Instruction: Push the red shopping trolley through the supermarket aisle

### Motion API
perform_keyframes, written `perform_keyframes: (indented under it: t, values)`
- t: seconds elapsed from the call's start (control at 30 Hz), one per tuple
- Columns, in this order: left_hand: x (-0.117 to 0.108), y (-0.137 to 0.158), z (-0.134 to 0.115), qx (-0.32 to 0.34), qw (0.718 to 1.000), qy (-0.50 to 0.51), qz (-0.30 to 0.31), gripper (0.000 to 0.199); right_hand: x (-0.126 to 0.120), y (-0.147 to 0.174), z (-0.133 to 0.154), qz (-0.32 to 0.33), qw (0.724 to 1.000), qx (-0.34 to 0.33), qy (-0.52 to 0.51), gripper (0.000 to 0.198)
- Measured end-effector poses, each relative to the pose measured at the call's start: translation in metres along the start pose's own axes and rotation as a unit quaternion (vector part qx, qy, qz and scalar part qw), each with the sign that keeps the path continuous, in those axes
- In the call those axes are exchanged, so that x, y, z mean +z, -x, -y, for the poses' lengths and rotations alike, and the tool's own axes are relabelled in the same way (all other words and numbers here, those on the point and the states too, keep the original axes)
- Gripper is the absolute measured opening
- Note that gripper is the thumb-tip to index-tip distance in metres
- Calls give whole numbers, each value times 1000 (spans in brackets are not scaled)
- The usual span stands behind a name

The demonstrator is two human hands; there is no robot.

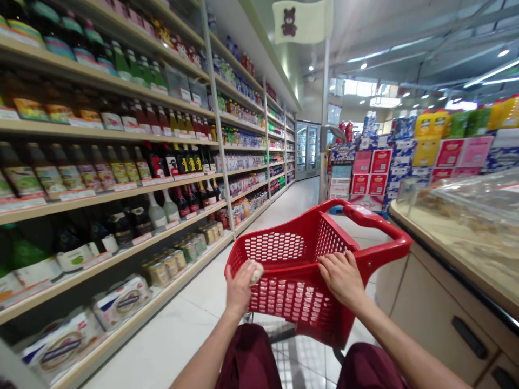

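A red plastic shopping cart point(300, 300) stands right in front of me, turned sideways, with its handle point(373, 219) toward the right. My left hand point(240, 286) is closed at the cart's left corner, resting on the rim. Between its thumb and fingers shows a small whitish crumpled wad point(256, 273), perhaps tissue or cloth. My right hand point(341, 274) grips the near rim close to the handle end, fingers curled over the edge. Through the holes in the basket wall I make out no goods; part of the basket floor is hidden.
Shelves point(117, 189) of bottles and cans line the left side. A wooden counter point(441, 302) with a clear cover stands close on the right. Stacked drink cartons point(368, 173) and a pole point(325, 108) are ahead. A tiled aisle point(300, 192) runs toward glass-door coolers point(307, 141).
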State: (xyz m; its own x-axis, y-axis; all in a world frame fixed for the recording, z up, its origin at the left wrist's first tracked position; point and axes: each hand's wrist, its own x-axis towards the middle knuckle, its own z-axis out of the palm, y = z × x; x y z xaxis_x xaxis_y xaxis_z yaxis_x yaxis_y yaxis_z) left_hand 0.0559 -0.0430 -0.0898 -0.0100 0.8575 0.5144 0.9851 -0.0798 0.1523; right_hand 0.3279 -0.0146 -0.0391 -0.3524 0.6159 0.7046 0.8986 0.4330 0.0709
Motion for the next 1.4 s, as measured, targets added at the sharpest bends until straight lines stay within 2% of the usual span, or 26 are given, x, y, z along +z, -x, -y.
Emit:
perform_keyframes:
  t: [0.03,0.1,0.23,0.3,0.37,0.43,0.5,0.67,0.7,0.83,0.9,1.1,1.13,1.23,1.27,1.3,1.4]
  values:
    - [-2,3,14,-34,999,-17,-13,41,1,0,0,-2,1000,10,5,25]
    - [-2,6,23,-42,998,-28,-23,45,1,0,2,-5,999,30,17,25]
    - [12,4,-1,74,997,11,-35,46,-2,0,3,-2,999,36,31,24]
    - [16,6,3,95,993,20,-59,45,-5,1,3,6,999,30,35,23]
    - [17,13,23,50,995,6,-86,45,-7,2,3,12,999,30,37,23]
    - [15,18,42,-31,994,-16,-107,46,-7,2,6,12,998,36,39,23]
    - [15,19,45,-59,992,-21,-108,47,-7,3,9,8,998,46,43,24]
    - [21,11,13,78,992,9,-94,52,-8,5,7,-3,999,22,37,23]
    - [20,12,15,75,992,6,-99,51,-9,5,4,-8,999,12,35,24]
    - [16,21,52,-59,987,-29,-144,46,-12,6,-14,-49,997,34,55,25]
    - [16,22,57,-87,984,-35,-151,45,-13,7,-20,-53,996,46,62,25]
    - [20,9,19,46,996,14,-78,55,-13,10,-24,-45,996,46,57,24]
    - [19,8,17,39,996,16,-79,55,-13,10,-23,-46,996,43,57,24]
    - [20,6,14,-41,992,10,-118,53,-13,10,-20,-50,996,53,59,24]
    - [21,5,8,-46,990,12,-130,52,-13,10,-18,-50,995,61,60,24]
    - [23,4,-1,-27,990,19,-134,52,-13,10,-17,-50,994,69,61,24]
    - [29,-1,-32,105,987,50,-115,55,-14,10,-14,-49,994,71,62,24]
